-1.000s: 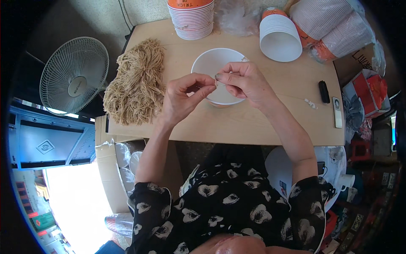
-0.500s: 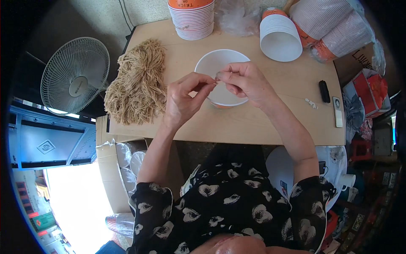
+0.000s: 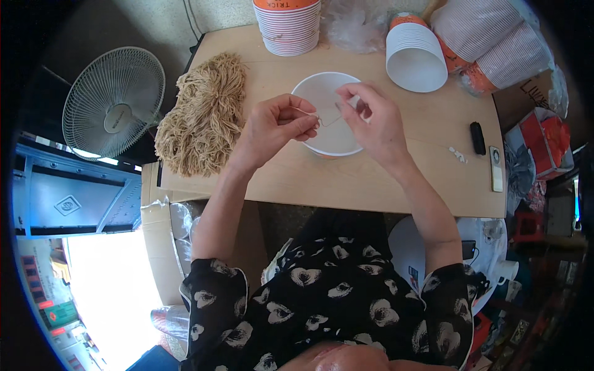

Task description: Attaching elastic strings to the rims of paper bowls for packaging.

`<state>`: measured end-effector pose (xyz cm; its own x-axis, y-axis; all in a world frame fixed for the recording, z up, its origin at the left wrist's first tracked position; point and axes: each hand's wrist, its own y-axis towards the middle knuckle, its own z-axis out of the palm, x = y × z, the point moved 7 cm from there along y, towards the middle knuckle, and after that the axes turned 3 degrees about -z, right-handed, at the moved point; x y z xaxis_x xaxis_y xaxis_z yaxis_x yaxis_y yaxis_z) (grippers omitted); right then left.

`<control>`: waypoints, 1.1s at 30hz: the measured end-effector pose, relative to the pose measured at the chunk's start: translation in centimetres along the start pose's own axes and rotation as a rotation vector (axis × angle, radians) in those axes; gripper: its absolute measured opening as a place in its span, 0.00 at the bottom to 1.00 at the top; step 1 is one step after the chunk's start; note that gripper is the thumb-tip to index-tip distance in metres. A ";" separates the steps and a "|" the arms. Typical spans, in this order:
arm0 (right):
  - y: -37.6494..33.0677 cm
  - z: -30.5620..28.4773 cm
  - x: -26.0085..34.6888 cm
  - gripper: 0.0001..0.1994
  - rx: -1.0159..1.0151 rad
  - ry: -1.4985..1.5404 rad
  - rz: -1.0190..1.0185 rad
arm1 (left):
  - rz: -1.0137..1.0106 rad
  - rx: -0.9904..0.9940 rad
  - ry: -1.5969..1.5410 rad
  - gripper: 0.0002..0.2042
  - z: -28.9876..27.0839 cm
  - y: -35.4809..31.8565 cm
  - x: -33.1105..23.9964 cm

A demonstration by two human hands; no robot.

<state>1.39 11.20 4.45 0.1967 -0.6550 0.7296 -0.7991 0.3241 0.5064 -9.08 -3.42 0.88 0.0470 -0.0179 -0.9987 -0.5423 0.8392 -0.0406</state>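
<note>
A thin beige string (image 3: pixel 328 123) runs slack between my two hands above a white paper tub (image 3: pixel 316 86). My left hand (image 3: pixel 267 131) is closed in a pinch on one part of the string, near the tub's left rim. Over the tub's right side, my right hand (image 3: pixel 378 123) pinches the string's other end between thumb and fingertips. Something small and pale shows at the left fingertips, too small to name. A large bundle of beige strings (image 3: pixel 201 117) lies on the table to the left. Both hands partly cover the tub.
At the table's back stand a stack of orange-and-white paper tubs (image 3: pixel 289 31) and a tipped tub stack (image 3: pixel 417 62). Bagged tubs (image 3: pixel 489 40) fill the back right. A black object (image 3: pixel 477 138), a pale remote-like device (image 3: pixel 495 169) and white bits (image 3: pixel 458 155) lie right. A fan (image 3: pixel 114 102) stands left.
My hands have moved apart, from fingertips meeting over the tub, leaving a length of string visible between them. The whole view has shifted slightly.
</note>
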 end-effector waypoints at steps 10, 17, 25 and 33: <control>-2.4 1.7 2.3 0.06 -0.010 -0.191 -0.235 | -0.007 -0.022 -0.075 0.07 0.3 0.0 0.6; -2.2 1.9 1.9 0.03 0.081 0.073 -0.051 | 0.017 -0.023 -0.068 0.06 0.6 -0.4 0.4; -1.9 2.7 -0.4 0.05 0.246 0.392 0.266 | 0.025 -0.001 0.024 0.07 0.9 -0.9 0.3; -1.7 3.4 -1.5 0.06 0.282 0.535 0.451 | 0.067 -0.041 0.039 0.08 0.7 -1.3 0.2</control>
<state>0.57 9.32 0.96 0.0073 -0.0564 0.9984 -0.9685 0.2481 0.0211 -7.79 -4.17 0.78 -0.0232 0.0158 -0.9996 -0.5767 0.8165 0.0263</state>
